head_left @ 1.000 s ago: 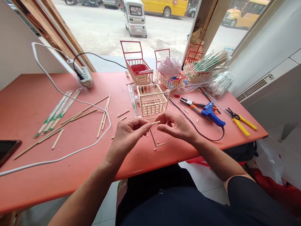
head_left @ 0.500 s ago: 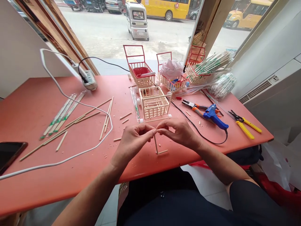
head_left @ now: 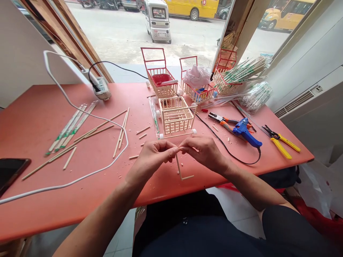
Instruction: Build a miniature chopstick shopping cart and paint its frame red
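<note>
Two hands meet at the front edge of our salmon-pink table (head_left: 40, 117), pinching a small frame of thin wooden sticks (head_left: 180, 167) between them. Our left hand (head_left: 152, 159) and right hand (head_left: 205, 151) each close thumb and forefinger on the top of the stick frame, fingertips nearly touching, while its upright hangs down toward the tabletop and ends in a short crosspiece. Just beyond our knuckles stands an unpainted stick basket (head_left: 176, 117) with white caps at its lower corners; behind it, near the window, sit two finished miniature carts with red frames (head_left: 160, 80), and a third is seen in a mirror. To the right lie a blue glue gun (head_left: 245, 129) on its black cord, orange-handled pliers (head_left: 221, 121) and yellow-handled cutters (head_left: 280, 142). Loose sticks and wrapped chopsticks (head_left: 71, 128) are scattered to the left beside a white cable (head_left: 80, 110), and a phone (head_left: 10, 171) rests at the far left edge.

We judge this to be the stage of joining or steadying a handle piece, likely pressing a fresh joint. What comes next appears to call for holding the joint square, then carrying the piece to the unpainted basket, well within reach, without stressing the slender sticks.
</note>
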Demonstrator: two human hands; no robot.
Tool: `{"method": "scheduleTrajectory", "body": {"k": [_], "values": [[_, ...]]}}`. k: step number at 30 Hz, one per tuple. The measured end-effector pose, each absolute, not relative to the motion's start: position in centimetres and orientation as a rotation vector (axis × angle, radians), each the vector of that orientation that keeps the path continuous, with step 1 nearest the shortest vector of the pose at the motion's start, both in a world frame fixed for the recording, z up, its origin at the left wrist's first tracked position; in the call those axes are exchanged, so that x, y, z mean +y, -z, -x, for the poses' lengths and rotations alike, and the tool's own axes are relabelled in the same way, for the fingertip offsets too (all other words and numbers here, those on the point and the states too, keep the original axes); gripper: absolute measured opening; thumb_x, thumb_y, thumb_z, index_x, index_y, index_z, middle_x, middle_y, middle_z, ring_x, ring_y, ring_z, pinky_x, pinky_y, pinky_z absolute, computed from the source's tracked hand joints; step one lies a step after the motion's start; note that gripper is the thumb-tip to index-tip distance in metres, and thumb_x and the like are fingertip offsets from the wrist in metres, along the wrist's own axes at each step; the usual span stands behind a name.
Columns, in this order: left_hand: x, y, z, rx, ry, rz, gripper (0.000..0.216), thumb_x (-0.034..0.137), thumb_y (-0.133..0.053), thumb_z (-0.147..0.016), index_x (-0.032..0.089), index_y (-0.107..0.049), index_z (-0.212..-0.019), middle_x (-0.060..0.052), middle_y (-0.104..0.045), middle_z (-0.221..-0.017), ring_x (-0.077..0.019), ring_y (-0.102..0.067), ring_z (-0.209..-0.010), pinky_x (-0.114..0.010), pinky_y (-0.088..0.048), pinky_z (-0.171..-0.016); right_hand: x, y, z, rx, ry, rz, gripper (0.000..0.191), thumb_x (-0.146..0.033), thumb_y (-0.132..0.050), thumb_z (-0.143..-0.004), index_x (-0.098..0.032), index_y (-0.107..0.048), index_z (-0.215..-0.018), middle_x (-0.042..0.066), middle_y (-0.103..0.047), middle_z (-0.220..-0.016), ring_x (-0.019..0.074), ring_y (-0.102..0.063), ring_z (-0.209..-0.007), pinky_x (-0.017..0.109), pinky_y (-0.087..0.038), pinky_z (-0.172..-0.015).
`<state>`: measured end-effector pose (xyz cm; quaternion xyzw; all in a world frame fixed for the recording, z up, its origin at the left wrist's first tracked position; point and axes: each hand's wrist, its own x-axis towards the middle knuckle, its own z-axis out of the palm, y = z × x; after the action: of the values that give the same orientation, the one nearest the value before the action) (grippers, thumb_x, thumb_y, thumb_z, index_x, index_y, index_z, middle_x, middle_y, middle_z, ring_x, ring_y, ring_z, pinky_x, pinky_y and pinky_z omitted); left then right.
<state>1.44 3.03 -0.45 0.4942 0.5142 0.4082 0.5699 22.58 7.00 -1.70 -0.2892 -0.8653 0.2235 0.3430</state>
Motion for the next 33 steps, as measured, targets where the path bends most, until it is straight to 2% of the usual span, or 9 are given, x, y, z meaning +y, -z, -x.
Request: {"method": "scheduleTrajectory", "body": {"k": [6, 12, 17, 21, 27, 33], "values": [[3.1, 0.4, -1.3, 1.178, -0.952, -1.191, 0.043, 0.058, -0.09, -0.074, 0.017, -0.078, -0.071, -0.003, -0.066, -0.065, -0.0136, -0.055, -0.06, -0.027, -0.047, -0.058, 7.1, 1.5, -22.6, -2.241, -0.582, 0.75, 0.026, -0.03, -0.066, -0.108, -0.02, -0.076, -0.087, 0.003, -0.08, -0.08, 0.0149, -0.069, -0.073, 0.026, -0.049, -0.074], [3.1, 0.2, -1.1, 1.179, -1.007, -1.134, 0.051, 0.056, -0.085, -0.081, 0.013, -0.079, -0.108, -0.001, -0.066, -0.069, -0.0122, -0.056, -0.058, -0.026, -0.046, -0.056, 7.9, 0.4, -23.2, -1.991, -0.551, 0.935, 0.031, -0.038, -0.069, -0.107, -0.021, -0.076, -0.081, 0.0, -0.079, -0.077, 0.0129, -0.065, -0.067, 0.027, -0.047, -0.071], [2.9, 0.4, -1.4, 1.147, -0.914, -1.248, 0.039, 0.054, -0.078, -0.087, 0.015, -0.078, -0.09, -0.004, -0.071, -0.076, -0.0114, -0.058, -0.059, -0.025, -0.047, -0.056, 8.6, 0.4, -23.8, -1.845, -0.495, 0.996, 0.038, -0.05, -0.066, -0.107, -0.021, -0.077, -0.084, 0.001, -0.08, -0.078, 0.0136, -0.065, -0.066, 0.028, -0.05, -0.069], [2.7, 0.6, -1.7, 1.149, -0.845, -1.339, 0.033, 0.049, -0.078, -0.087, 0.017, -0.078, -0.08, -0.006, -0.076, -0.075, -0.0146, -0.066, -0.063, -0.026, -0.05, -0.06, 8.6, 0.6, -23.7, -1.806, -0.459, 1.032, 0.04, -0.054, -0.065, -0.107, -0.022, -0.076, -0.086, 0.002, -0.081, -0.078, 0.0145, -0.067, -0.067, 0.029, -0.051, -0.07], [2.7, 0.6, -1.6, 1.222, -0.873, -1.349, 0.028, 0.044, -0.079, -0.084, 0.017, -0.078, -0.076, -0.006, -0.075, -0.069, -0.017, -0.068, -0.063, -0.026, -0.05, -0.059, 8.7, 0.6, -23.6, -1.8, -0.557, 1.024, 0.037, -0.049, -0.065, -0.108, -0.021, -0.075, -0.087, 0.002, -0.081, -0.08, 0.0148, -0.072, -0.073, 0.029, -0.052, -0.073], [2.9, 0.4, -0.7, 1.37, -1.01, -1.443, 0.029, 0.045, -0.075, -0.087, 0.017, -0.078, -0.082, -0.005, -0.075, -0.072, -0.0166, -0.067, -0.065, -0.026, -0.048, -0.059, 9.4, 0.6, -24.3, -1.818, -0.77, 1.072, 0.035, -0.051, -0.067, -0.105, -0.019, -0.077, -0.093, 0.005, -0.083, -0.087, 0.0169, -0.076, -0.081, 0.028, -0.048, -0.068]]}}
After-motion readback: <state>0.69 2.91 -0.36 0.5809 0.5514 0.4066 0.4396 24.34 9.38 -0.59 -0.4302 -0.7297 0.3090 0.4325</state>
